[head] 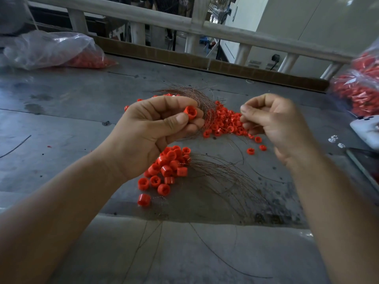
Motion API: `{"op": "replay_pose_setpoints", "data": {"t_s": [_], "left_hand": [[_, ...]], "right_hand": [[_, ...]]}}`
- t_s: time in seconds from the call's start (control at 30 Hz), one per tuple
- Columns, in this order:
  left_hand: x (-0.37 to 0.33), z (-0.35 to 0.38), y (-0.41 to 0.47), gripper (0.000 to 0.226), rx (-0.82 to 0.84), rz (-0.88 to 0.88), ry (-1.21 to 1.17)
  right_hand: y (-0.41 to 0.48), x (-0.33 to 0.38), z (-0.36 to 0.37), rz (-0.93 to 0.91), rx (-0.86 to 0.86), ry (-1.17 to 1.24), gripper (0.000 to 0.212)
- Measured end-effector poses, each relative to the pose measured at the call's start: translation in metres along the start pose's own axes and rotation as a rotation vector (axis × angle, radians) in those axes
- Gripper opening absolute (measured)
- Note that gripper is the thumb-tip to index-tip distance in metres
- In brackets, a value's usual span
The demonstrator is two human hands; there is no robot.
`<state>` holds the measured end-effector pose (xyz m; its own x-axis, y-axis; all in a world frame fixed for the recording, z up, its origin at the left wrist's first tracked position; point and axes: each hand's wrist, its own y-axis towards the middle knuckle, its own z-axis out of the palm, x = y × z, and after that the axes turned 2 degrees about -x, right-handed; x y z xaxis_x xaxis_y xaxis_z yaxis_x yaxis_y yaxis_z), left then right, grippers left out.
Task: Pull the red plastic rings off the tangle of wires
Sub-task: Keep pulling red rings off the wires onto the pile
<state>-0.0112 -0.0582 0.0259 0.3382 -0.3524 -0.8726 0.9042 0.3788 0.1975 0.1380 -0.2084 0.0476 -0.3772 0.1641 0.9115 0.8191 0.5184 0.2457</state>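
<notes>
Presently, left hand [143, 136] pinches 1 red ring [190, 112], short, hollow, just before wire tangle [205, 99]; right hand [274, 124] apart, fingers curled, contents unclear.

On my grey table [61, 119] a clear plastic bag [47, 48] lies far left; a white railing [143, 16] runs behind the cardboard strip [164, 55].

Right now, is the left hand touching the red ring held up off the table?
Touching. The head view shows the left hand pinching the ring, with the thumb pressed on its near side and the fingertips wrapped round its far side.
</notes>
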Motion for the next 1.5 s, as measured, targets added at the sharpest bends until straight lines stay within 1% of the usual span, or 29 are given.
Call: {"op": "replay_pose_setpoints", "data": {"t_s": [0.1, 0.17, 0.2, 0.23, 0.37, 0.5, 0.6, 0.7, 0.77, 0.9, 0.97, 1.03, 1.1, 1.17, 1.2, 1.27, 1.37, 1.5], "left_hand": [[-0.001, 0.001, -0.001, 0.023, -0.014, 0.005, 0.000], [-0.003, 0.001, -0.001, 0.023, -0.021, 0.009, -0.009], [-0.003, 0.001, -0.001, 0.023, -0.025, 0.010, -0.010], [-0.003, 0.001, -0.001, 0.023, -0.027, 0.009, -0.008], [-0.004, 0.002, -0.002, 0.024, -0.025, 0.004, -0.002], [-0.003, 0.002, -0.002, 0.023, -0.027, -0.010, 0.004], [-0.003, 0.003, -0.002, 0.024, -0.023, -0.012, 0.014], [-0.003, 0.003, -0.002, 0.024, -0.016, -0.012, 0.019], [-0.003, 0.002, -0.002, 0.024, -0.010, -0.015, 0.021], [-0.003, 0.001, -0.002, 0.024, -0.012, -0.019, 0.016], [-0.003, 0.001, -0.001, 0.024, -0.007, -0.016, 0.023], [-0.003, 0.000, -0.001, 0.023, -0.008, -0.014, 0.036], [-0.001, -0.001, 0.000, 0.023, -0.013, -0.018, 0.054], [0.000, -0.002, 0.000, 0.022, -0.011, -0.021, 0.098], [0.001, -0.002, 0.000, 0.022, -0.008, -0.020, 0.128], [0.001, -0.002, 0.000, 0.022, -0.008, -0.020, 0.167], [0.003, -0.003, 0.000, 0.022, -0.011, -0.016, 0.202], [0.005, -0.004, 0.002, 0.023, -0.022, -0.029, 0.238]], "right_hand": [[0.010, -0.018, -0.003, -0.076, -0.105, -0.308, 0.015], [0.013, -0.029, -0.001, -0.103, -0.096, -0.522, 0.009], [0.015, -0.033, 0.000, -0.104, -0.082, -0.586, 0.006], [0.016, -0.038, 0.001, -0.101, -0.072, -0.627, 0.009], [0.021, -0.046, 0.003, -0.125, -0.069, -0.676, 0.025], [0.026, -0.054, 0.012, -0.176, -0.017, -0.722, 0.027], [0.028, -0.061, 0.018, -0.165, 0.007, -0.779, 0.023], [0.031, -0.063, 0.017, -0.163, -0.024, -0.766, 0.009], [0.030, -0.063, 0.016, -0.166, -0.034, -0.755, 0.007], [0.028, -0.062, 0.016, -0.150, -0.028, -0.685, 0.012], [0.028, -0.057, 0.012, -0.131, -0.068, -0.606, 0.014], [0.027, -0.047, 0.005, -0.073, -0.118, -0.426, 0.012], [0.021, -0.032, 0.002, 0.012, -0.113, -0.125, 0.016], [0.013, -0.018, 0.005, 0.092, -0.029, 0.154, 0.017], [0.008, -0.011, 0.008, 0.124, 0.032, 0.247, 0.016], [-0.002, -0.002, 0.016, 0.167, 0.160, 0.355, 0.015], [-0.012, 0.005, 0.027, 0.209, 0.302, 0.414, 0.017], [-0.018, 0.007, 0.032, 0.211, 0.357, 0.400, 0.016]]}}
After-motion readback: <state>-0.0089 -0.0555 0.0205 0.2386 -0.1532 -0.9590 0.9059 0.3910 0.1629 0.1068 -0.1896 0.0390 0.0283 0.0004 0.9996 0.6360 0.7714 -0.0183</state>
